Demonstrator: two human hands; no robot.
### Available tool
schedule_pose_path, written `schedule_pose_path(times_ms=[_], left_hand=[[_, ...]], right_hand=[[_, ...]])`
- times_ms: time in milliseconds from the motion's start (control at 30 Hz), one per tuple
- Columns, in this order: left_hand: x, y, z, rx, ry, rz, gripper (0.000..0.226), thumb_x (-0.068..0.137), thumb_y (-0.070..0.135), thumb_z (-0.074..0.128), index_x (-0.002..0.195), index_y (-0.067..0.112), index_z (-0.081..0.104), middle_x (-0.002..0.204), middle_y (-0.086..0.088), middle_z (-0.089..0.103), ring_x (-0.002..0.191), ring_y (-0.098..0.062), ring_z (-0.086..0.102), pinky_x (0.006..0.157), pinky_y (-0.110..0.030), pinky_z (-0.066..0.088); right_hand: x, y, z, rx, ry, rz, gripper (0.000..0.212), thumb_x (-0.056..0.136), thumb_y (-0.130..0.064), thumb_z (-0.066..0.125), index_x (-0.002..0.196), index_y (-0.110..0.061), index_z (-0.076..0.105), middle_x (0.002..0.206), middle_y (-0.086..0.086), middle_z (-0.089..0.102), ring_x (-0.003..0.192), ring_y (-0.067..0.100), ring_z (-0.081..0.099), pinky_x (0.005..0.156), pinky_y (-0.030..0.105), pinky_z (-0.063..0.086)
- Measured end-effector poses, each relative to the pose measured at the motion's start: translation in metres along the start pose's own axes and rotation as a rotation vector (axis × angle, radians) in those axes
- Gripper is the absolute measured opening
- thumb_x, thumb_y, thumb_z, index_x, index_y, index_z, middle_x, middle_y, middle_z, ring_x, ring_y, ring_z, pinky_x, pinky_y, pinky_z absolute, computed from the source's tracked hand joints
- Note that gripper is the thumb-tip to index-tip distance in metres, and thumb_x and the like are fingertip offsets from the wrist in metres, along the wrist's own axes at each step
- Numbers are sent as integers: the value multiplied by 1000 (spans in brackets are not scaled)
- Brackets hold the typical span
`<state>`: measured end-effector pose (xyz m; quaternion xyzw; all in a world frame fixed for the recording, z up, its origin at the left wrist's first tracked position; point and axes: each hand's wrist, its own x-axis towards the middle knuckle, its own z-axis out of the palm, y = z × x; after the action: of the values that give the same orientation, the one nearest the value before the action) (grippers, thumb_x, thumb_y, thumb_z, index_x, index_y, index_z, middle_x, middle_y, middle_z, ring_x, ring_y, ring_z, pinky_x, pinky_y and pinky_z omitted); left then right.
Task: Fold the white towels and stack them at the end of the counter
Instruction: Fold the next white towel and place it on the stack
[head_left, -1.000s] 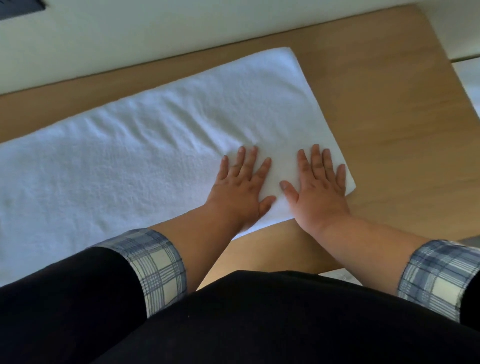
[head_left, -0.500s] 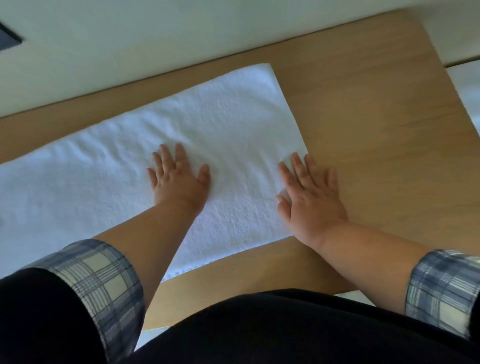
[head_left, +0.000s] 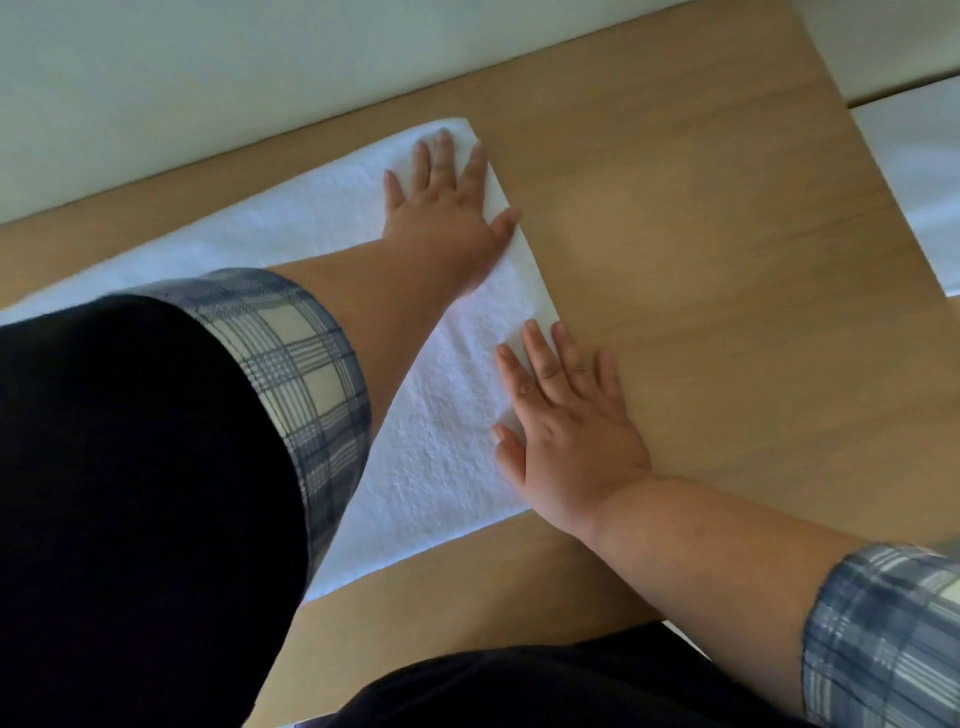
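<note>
A white towel (head_left: 447, 457) lies flat along the wooden counter (head_left: 701, 270), running left out of view under my arm. My left hand (head_left: 447, 213) rests palm down, fingers spread, on the towel's far right corner. My right hand (head_left: 566, 431) lies flat with fingers apart on the towel's right edge nearer to me, partly over the bare wood. Neither hand grips the cloth. My dark sleeve with a plaid cuff (head_left: 291, 374) hides much of the towel's left part.
A pale wall (head_left: 260, 73) runs along the counter's far edge. The counter ends at the right, where a white surface (head_left: 919, 171) lies beyond it. Bare wood stretches to the right of the towel. My dark clothing fills the lower part of the view.
My left hand has slid from the towel's middle up to its far right corner. My right hand has stayed on the towel's right edge. The view has shifted left.
</note>
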<state>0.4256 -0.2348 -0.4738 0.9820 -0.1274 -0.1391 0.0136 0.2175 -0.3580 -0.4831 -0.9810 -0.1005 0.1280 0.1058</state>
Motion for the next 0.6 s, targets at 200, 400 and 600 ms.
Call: schedule_pose_path(times_ms=[200,400,600], left_hand=[[14,2,-8,31,-33,-2,76,93,71,19,156,34,-2,164,-10,-15,150,-28,-14,119,-56,-4],[-47,12,-11,-166,-29,-12,74,96,59,41,157,30,10,165,-11,0,151,-29,-2,122,-48,5],[-155,41,-5,-191,-32,81,63,87,51,65,143,34,41,146,-3,35,133,-30,32,109,-45,30]], right_hand=[[-2,5,-5,55,-59,-27,70,98,-56,20,158,-26,0,166,5,-13,152,25,-15,122,54,-2],[-29,13,-32,614,-43,271,76,99,-35,53,158,-32,7,166,-5,9,152,14,7,124,39,11],[-10,27,-68,931,-159,606,67,91,-34,63,149,-25,30,123,-7,57,107,13,59,84,27,49]])
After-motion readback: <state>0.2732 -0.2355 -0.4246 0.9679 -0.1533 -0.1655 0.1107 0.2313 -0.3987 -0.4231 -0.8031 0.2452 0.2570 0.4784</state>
